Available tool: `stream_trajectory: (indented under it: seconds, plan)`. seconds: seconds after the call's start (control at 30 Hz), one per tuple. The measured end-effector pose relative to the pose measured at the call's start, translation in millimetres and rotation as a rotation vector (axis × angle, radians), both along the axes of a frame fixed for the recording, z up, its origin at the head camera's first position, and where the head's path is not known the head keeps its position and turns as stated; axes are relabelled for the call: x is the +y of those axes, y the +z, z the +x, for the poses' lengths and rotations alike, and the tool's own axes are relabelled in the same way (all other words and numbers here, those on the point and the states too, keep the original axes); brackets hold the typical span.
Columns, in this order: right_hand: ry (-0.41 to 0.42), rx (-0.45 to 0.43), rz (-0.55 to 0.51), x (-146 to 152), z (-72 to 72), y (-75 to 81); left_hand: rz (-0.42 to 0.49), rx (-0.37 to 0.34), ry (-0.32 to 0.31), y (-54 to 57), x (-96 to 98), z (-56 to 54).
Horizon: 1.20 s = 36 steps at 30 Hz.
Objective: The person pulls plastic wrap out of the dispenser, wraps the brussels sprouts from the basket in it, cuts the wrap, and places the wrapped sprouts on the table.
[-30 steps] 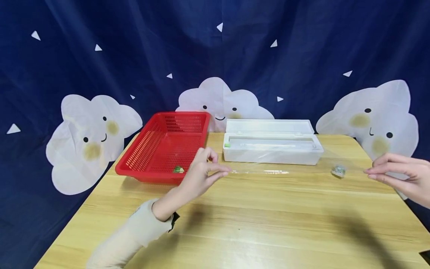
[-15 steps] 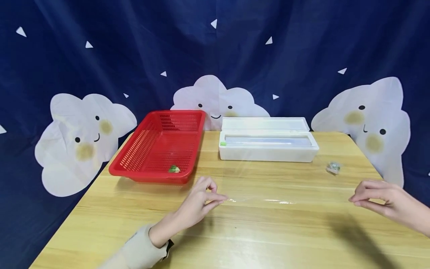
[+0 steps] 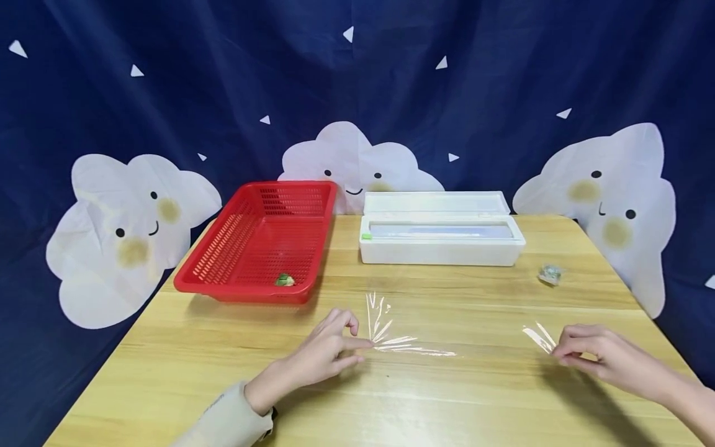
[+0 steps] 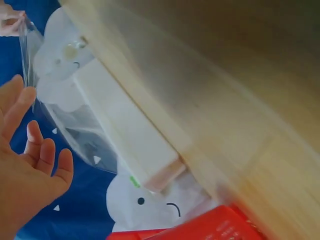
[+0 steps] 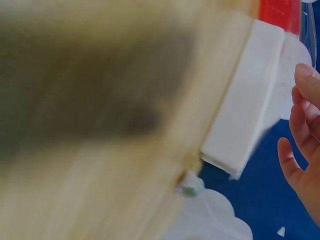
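Note:
A sheet of clear cling film (image 3: pixel 398 341) spans the two hands low over the wooden table (image 3: pixel 447 403), showing only as glints and creases. My left hand (image 3: pixel 321 351) touches its near left corner with a straight index finger; the thumb stands a little apart, and creases fan out from the fingertip. At the near right corner, my right hand (image 3: pixel 592 354) pinches the film between thumb and index finger. Behind the sheet stands a white cling film box (image 3: pixel 441 254), lid up, a roll inside. The left wrist view shows the film (image 4: pixel 30 55) stretched between both hands.
A red plastic basket (image 3: pixel 279 242) stands at the back left with a small green and white vegetable piece (image 3: pixel 285 280) inside. To the right lies a small film-wrapped bundle (image 3: pixel 550 274). A dark blue curtain (image 3: pixel 268 62) with clouds hangs behind the table.
Both hands have come down and toward the near side with the film. The right hand has moved left, closer to the left one. My left thumb has parted from the index finger.

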State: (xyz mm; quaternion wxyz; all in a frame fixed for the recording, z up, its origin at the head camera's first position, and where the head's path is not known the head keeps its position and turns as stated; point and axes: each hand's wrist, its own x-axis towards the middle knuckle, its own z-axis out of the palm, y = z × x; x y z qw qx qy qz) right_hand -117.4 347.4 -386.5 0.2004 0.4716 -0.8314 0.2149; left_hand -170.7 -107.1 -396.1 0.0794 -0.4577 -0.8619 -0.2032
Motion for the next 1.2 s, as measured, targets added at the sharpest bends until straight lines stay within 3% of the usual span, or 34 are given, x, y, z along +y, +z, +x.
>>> stream_trajectory:
  seconds: [0.1, 0.23, 0.43, 0.63, 0.87, 1.03, 1.2]
  plan:
    - [0.047, -0.038, -0.010, -2.4, -3.8, -9.9, -0.050, -0.024, -0.019, -5.5, -2.6, -2.7]
    - [0.088, -0.053, -0.009, -4.3, -7.8, -22.6, -0.141, -0.004, -0.063, -11.5, -4.4, -7.0]
    - [0.045, -0.021, 0.017, -2.6, -7.9, -36.7, -0.334, -0.016, -0.111, -14.9, -4.5, -10.0]
    - [-0.002, -0.040, 0.054, 0.9, -6.9, -44.8, -0.482, 0.026, -0.180, -15.3, -0.3, -12.1]
    - [-0.091, -0.212, 0.111, 1.7, 2.7, -44.5, -0.554, -0.040, -0.184, -16.8, 0.7, -14.6]
    - [-0.147, -0.313, 0.059, 1.7, 9.4, -46.4, -0.574, -0.101, -0.177, -18.2, -1.0, -15.6]
    - [-0.129, -0.434, -0.047, 5.5, 6.2, -49.4, -0.580, -0.090, -0.206, -17.1, -1.1, -17.6]
